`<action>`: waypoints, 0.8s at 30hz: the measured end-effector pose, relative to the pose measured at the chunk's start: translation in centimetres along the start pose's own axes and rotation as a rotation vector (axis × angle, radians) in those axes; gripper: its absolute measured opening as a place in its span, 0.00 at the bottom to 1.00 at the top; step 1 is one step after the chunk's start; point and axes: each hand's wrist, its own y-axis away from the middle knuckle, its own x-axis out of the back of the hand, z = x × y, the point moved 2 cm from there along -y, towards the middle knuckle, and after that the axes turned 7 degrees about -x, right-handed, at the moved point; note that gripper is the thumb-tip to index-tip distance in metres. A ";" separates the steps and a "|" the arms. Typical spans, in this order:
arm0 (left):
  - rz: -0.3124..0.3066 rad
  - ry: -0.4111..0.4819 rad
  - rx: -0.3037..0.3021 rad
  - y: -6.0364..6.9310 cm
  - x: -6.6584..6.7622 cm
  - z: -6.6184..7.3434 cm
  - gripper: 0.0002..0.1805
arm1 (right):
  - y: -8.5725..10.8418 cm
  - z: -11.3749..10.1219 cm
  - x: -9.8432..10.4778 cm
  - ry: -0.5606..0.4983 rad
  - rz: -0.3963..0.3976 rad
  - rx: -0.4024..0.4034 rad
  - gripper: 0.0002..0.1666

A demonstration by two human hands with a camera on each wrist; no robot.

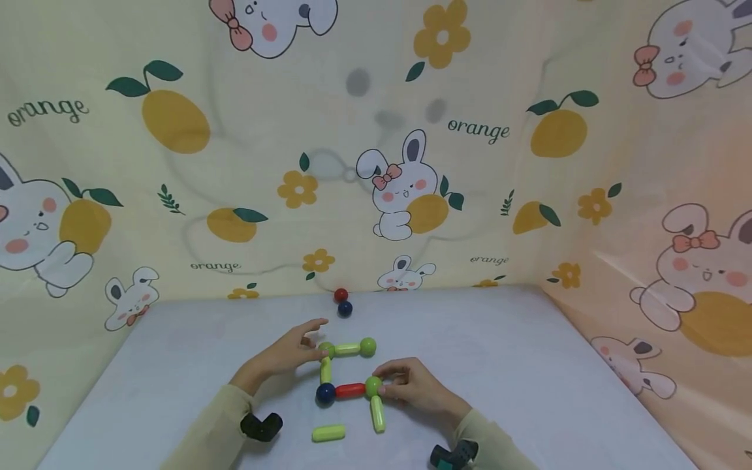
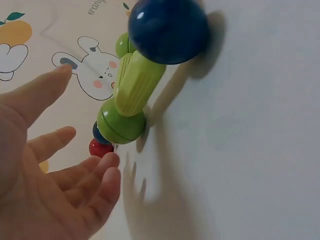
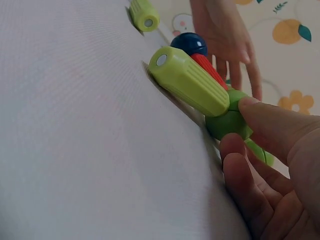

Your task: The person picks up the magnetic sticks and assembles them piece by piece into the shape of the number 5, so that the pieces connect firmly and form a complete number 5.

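Note:
A chain of balls and rods lies on the white table. My right hand point(image 1: 418, 390) pinches its near-right green ball point(image 1: 373, 386) between thumb and fingers. From that ball a green rod point(image 1: 378, 414) points toward me, and a red rod point(image 1: 350, 390) runs left to a dark blue ball point(image 1: 326, 393). Another green rod point(image 1: 326, 371) leads back from the blue ball to a green ball point(image 2: 121, 124); a further green rod point(image 1: 347, 349) joins that to a far green ball point(image 1: 368, 346). My left hand point(image 1: 292, 347) is beside the back-left green ball, its fingers spread and apart from it.
One loose green rod point(image 1: 329, 433) lies nearer me, with a grey disc in its end in the right wrist view. At the table's back edge a red ball point(image 1: 341, 296) and a dark blue ball point(image 1: 345, 309) sit together. A patterned cloth point(image 1: 482, 196) hangs behind.

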 end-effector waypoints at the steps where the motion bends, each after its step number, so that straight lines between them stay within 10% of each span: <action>1: 0.017 -0.002 0.004 -0.3 0.0 0.1 0.37 | 0.0 0.0 0.0 0.003 0.000 0.001 0.18; 9: 0.105 -0.035 0.031 -2.8 -0.2 0.8 0.29 | 0.0 0.0 -0.1 -0.007 0.002 -0.001 0.18; 24: 0.056 -0.081 0.036 -6.9 -0.8 0.2 0.31 | 0.0 0.0 -0.1 0.005 0.017 0.001 0.17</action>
